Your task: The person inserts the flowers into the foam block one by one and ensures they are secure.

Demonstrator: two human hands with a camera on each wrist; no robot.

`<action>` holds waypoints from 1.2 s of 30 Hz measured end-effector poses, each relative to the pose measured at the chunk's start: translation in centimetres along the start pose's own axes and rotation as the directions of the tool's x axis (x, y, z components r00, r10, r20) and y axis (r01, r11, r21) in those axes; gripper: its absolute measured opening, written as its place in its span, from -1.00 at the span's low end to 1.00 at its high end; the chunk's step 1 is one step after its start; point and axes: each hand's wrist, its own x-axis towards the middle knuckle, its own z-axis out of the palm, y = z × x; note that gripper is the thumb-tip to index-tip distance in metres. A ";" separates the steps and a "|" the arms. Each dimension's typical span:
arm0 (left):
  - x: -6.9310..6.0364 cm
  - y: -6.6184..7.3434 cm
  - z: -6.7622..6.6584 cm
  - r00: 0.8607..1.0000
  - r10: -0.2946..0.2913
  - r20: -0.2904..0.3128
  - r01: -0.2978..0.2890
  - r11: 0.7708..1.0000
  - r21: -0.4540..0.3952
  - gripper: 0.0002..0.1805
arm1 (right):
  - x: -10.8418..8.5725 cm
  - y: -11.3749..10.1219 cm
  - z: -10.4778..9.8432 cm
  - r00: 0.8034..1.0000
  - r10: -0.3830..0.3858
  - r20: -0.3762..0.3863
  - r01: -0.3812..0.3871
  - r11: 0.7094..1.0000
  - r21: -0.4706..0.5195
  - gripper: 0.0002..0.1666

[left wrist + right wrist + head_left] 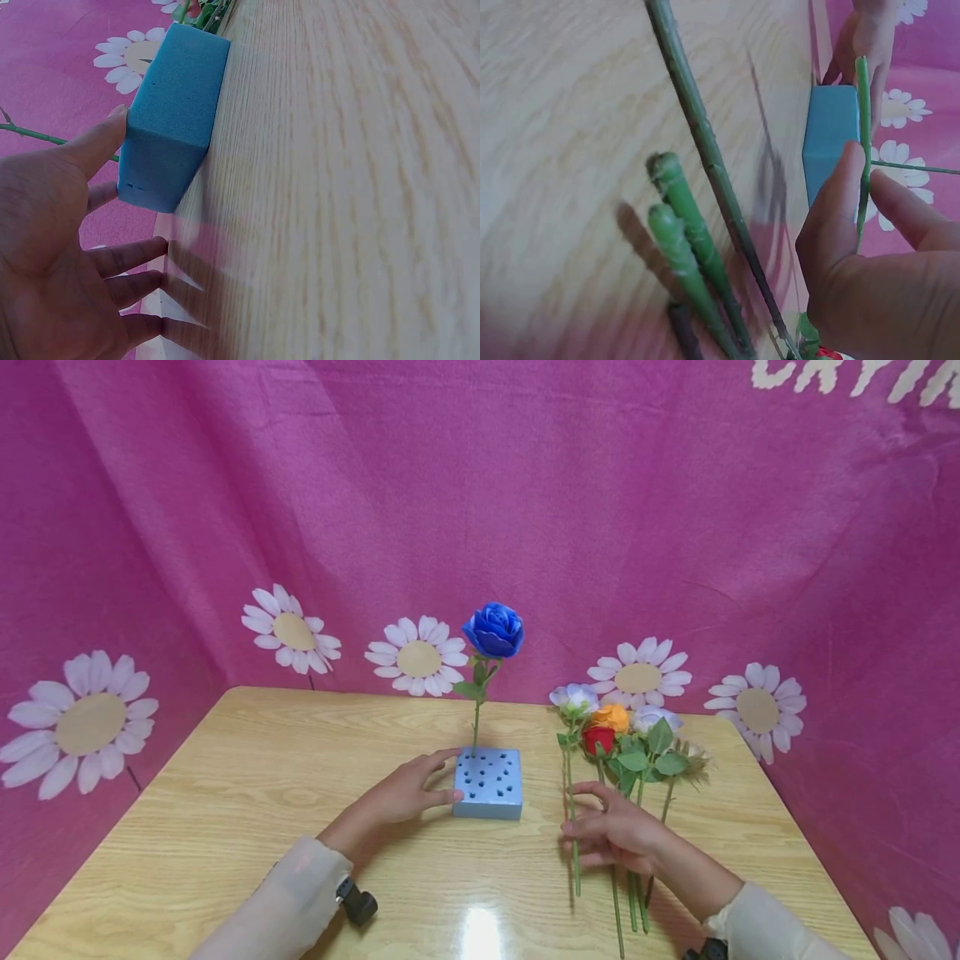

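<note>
A light blue foam block (487,783) with several holes in its top sits mid-table. One blue rose (493,631) stands upright in its back-left part. My left hand (408,789) holds the block's left side between thumb and index finger; the left wrist view shows the other fingers (127,289) spread apart from the foam block (176,90). My right hand (618,831) pinches the green stem (864,112) of a pale purple flower (574,699) between thumb and index finger. That stem is lifted off the table, right of the block.
Behind and under my right hand lie a red rose (598,741), an orange rose (611,717), another pale purple flower (656,720) and a whitish flower (690,753), stems toward me. The wooden table (300,760) is bordered by a pink curtain (480,502) printed with daisies.
</note>
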 end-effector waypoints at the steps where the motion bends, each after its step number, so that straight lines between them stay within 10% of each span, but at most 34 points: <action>1: 0.0 0.0 0.0 1.000 0.002 -0.001 -0.002 1.000 0.003 -0.15 | 0.0 0.0 0.0 1.000 0.001 0.005 -0.001 1.000 0.000 -0.03; 36: 0.0 -0.1 0.0 1.000 0.019 -0.002 -0.019 1.000 -0.019 -0.16 | -0.3 -0.2 2.4 0.977 -0.200 -0.075 0.193 0.977 -0.096 -0.21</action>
